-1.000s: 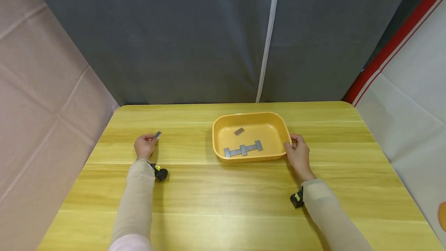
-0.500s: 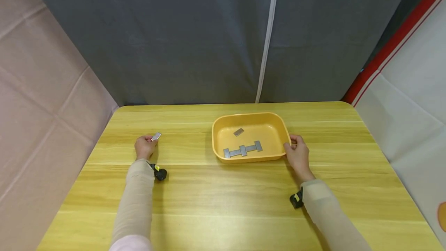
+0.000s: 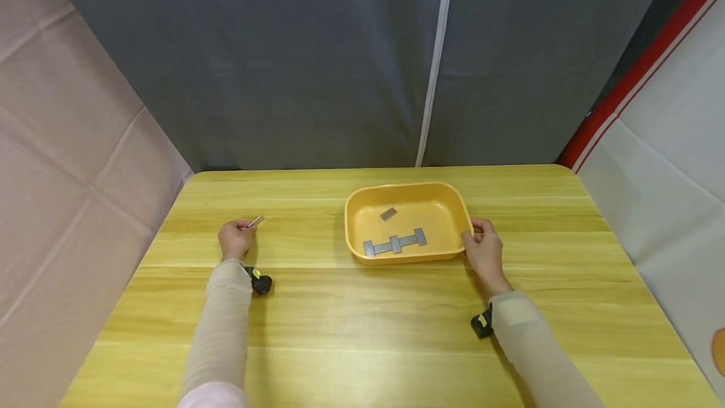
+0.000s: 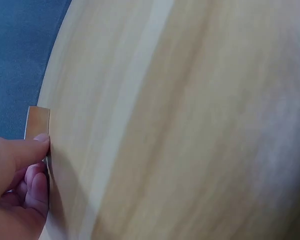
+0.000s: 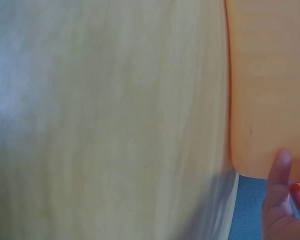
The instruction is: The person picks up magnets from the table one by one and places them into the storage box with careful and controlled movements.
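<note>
At the left of the table, my left hand pinches a small flat metal plate between thumb and fingers. The head view catches that plate nearly edge-on; in the left wrist view the plate shows its flat, shiny face. My right hand grips the right end of a yellow plastic tray, thumb against its outer wall. Inside the tray, several metal plates form a joined row along the near side. A single plate lies apart from them, farther back.
The tray stands on a wood-grain table, right of its middle. A dark grey curtain hangs behind the far edge. Pale cloth walls flank both sides. Each wrist wears a small black camera.
The plate in my left hand has turned, showing its flat face earlier and its thin edge now. My right hand, the tray and the plates inside look unmoved.
</note>
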Tool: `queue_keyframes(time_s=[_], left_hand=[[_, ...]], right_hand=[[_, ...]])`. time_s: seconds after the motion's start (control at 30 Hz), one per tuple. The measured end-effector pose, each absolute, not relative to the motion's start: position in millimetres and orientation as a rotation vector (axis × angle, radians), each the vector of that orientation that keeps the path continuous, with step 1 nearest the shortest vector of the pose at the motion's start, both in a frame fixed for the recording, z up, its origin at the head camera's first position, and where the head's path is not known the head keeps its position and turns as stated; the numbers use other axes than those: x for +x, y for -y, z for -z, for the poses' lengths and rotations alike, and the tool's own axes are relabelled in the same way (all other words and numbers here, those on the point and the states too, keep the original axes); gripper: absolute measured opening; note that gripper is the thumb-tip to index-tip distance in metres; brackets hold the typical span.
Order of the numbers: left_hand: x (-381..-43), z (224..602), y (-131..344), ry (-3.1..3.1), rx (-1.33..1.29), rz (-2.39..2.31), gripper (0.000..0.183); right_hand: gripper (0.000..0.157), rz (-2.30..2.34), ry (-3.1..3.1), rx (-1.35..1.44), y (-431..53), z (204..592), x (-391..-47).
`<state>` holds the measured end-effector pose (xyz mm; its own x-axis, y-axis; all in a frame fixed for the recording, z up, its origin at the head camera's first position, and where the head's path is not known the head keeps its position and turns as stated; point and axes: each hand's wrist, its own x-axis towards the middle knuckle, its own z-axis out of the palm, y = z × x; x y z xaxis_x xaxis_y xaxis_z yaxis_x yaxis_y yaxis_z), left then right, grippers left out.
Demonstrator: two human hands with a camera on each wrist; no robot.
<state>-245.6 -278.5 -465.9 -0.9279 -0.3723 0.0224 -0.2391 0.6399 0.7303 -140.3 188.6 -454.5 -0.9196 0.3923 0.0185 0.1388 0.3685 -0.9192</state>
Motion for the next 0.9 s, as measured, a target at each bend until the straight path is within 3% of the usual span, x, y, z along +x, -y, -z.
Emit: queue_keyframes(time_s=[0.9], left_hand=[[-230, 463, 282, 2.539, 0.633, 1.596, 0.032]], right_hand=[[0.033, -1.630, 2.381, -0.498, -188, 453, -140]])
